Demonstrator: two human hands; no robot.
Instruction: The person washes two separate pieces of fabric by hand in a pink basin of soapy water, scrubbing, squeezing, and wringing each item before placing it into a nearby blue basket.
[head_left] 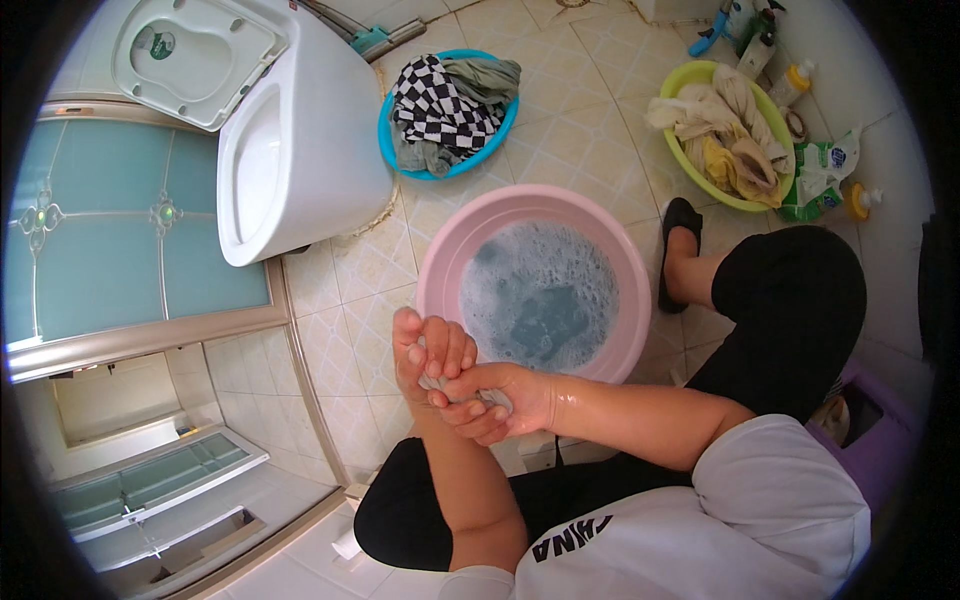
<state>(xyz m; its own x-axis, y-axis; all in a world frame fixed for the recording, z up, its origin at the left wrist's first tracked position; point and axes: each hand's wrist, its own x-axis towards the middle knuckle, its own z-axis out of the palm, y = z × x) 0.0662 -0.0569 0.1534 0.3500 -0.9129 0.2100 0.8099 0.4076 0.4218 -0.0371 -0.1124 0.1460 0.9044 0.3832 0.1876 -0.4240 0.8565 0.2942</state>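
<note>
My left hand (428,350) and my right hand (492,400) are brought together in front of me, beside the near left rim of a pink basin (436,260). Both are closed around a small bunched, pale grey wet-looking cloth (495,399); only bits of it show between the fingers, so its kind is hidden. Cloudy bluish water with white suds (545,290) stands in the basin. Water glistens on my right wrist.
A blue basin (384,140) of checkered and grey-green clothes stands beyond, next to a white toilet (330,130) with its lid up. At far right are a green basin (690,175) of pale clothes, bottles (795,82) and a green-white package (822,175). A purple stool-like object (880,430) sits right.
</note>
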